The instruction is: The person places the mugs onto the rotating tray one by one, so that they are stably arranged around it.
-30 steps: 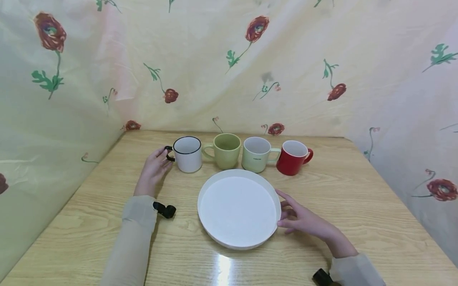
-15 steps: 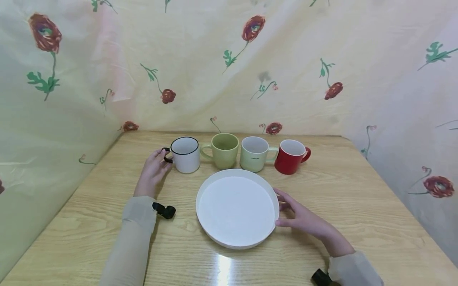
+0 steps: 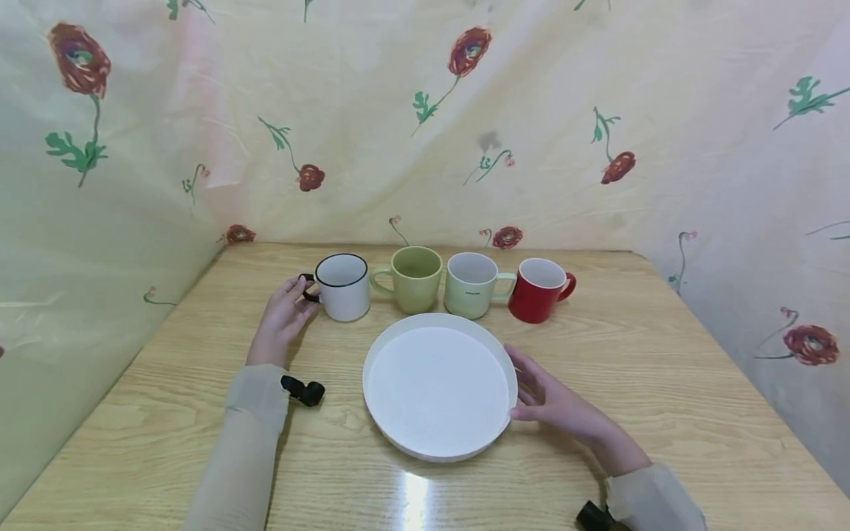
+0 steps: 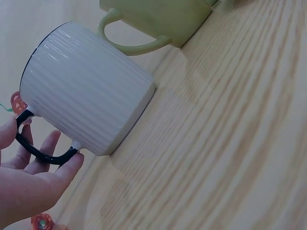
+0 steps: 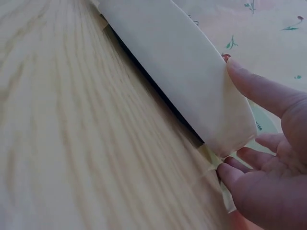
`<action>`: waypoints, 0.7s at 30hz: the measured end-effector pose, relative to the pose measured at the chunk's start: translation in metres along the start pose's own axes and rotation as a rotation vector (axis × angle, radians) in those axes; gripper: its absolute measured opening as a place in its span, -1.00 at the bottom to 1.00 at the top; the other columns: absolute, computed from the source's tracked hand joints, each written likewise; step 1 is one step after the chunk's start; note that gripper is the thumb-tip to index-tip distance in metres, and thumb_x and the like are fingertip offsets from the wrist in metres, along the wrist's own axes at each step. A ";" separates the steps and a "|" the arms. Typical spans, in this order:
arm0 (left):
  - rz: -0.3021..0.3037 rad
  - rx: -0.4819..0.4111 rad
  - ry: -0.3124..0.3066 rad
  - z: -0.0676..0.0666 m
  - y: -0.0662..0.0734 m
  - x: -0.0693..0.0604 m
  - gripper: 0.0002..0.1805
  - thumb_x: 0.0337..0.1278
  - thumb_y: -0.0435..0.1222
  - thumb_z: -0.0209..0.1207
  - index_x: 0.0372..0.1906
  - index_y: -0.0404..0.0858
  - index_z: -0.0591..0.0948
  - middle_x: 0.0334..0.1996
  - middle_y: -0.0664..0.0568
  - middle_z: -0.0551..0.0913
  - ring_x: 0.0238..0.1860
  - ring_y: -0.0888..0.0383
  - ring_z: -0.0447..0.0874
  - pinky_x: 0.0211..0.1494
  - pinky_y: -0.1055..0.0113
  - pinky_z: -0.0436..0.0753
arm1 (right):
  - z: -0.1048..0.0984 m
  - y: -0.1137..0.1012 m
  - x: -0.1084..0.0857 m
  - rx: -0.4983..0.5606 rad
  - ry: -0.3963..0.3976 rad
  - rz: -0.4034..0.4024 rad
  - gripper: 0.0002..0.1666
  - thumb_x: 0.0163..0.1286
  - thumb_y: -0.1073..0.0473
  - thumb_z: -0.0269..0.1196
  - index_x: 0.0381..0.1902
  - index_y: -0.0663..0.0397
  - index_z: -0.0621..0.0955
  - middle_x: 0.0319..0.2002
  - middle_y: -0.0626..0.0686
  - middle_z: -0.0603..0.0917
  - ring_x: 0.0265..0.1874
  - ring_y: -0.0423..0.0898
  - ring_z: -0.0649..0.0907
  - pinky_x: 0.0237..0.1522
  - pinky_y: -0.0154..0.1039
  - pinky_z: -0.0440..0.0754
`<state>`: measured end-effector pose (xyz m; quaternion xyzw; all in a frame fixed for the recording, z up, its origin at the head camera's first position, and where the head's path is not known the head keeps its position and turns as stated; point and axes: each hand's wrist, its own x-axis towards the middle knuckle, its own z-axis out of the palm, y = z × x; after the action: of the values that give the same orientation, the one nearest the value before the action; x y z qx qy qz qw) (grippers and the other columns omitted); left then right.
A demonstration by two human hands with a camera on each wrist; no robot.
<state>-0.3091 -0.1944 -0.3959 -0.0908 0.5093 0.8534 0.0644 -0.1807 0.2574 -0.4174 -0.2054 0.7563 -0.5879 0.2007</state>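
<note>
A white mug (image 3: 344, 301) with a black rim and black handle stands upright at the left end of a row of mugs. My left hand (image 3: 285, 313) holds it by the handle (image 4: 45, 155), thumb at the top and fingers around and below. A round white tray (image 3: 438, 387) with a raised rim is in front of the row. At its right side my right hand (image 3: 558, 402) touches the rim with thumb and fingers spread. In the right wrist view the thumb (image 5: 259, 88) lies against the tray's side wall (image 5: 192, 76), with the fingers near its lower edge.
Right of the white mug stand an olive-green mug (image 3: 417, 284), a pale green mug (image 3: 470, 295) and a red mug (image 3: 534, 299) with its handle to the right. Wooden table (image 3: 664, 369) surrounds them, and a flowered cloth (image 3: 372, 147) hangs behind and at the sides.
My right hand's fingers have shifted slightly along the tray's right edge. The whole scene has slid a little left in view. The left hand still holds the white mug's handle in place.
</note>
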 end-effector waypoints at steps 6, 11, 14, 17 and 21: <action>0.005 -0.028 -0.016 -0.001 -0.001 0.001 -0.87 0.43 -0.20 -0.09 -0.22 -0.09 0.46 -0.05 0.16 0.38 -0.04 0.18 0.48 0.04 0.46 0.57 | -0.001 0.006 0.001 0.071 -0.022 -0.018 0.16 0.26 0.36 0.29 0.55 0.09 -0.22 0.55 0.26 -0.23 0.52 0.26 -0.16 0.24 -0.70 0.24; -0.005 -0.087 -0.023 -0.002 -0.002 0.001 -0.89 0.40 -0.20 0.00 -0.25 -0.10 0.50 -0.15 0.16 0.49 -0.05 0.16 0.50 0.08 0.41 0.57 | -0.001 0.009 0.001 0.092 -0.027 -0.054 0.17 0.24 0.40 0.28 0.54 0.14 -0.22 0.54 0.32 -0.23 0.44 -0.36 0.16 0.26 -0.68 0.24; -0.016 -0.097 -0.016 -0.003 -0.001 0.000 -0.88 0.36 -0.19 0.07 -0.30 -0.11 0.51 -0.18 0.17 0.53 -0.05 0.15 0.53 0.09 0.39 0.57 | -0.001 0.008 0.001 0.074 -0.032 -0.090 0.18 0.23 0.40 0.30 0.54 0.18 -0.22 0.53 0.35 -0.22 0.30 -0.57 0.25 0.25 -0.67 0.27; -0.029 -0.090 -0.012 -0.004 0.001 -0.001 -0.88 0.34 -0.23 0.11 -0.34 -0.14 0.52 -0.22 0.16 0.57 -0.07 0.13 0.56 0.06 0.37 0.59 | -0.001 0.007 0.001 0.054 -0.037 -0.111 0.19 0.22 0.39 0.31 0.53 0.23 -0.22 0.52 0.39 -0.20 0.29 -0.58 0.27 0.25 -0.66 0.28; -0.028 -0.058 -0.018 -0.005 0.003 -0.002 -0.86 0.38 -0.30 0.07 -0.35 -0.19 0.50 -0.26 0.12 0.59 -0.09 0.13 0.56 0.05 0.33 0.60 | 0.000 0.006 0.002 0.031 -0.031 -0.073 0.20 0.22 0.36 0.33 0.54 0.17 -0.21 0.53 0.34 -0.18 0.28 -0.61 0.25 0.24 -0.67 0.28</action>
<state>-0.3076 -0.2004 -0.3955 -0.0919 0.4823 0.8676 0.0782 -0.1832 0.2580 -0.4233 -0.2386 0.7360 -0.6032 0.1939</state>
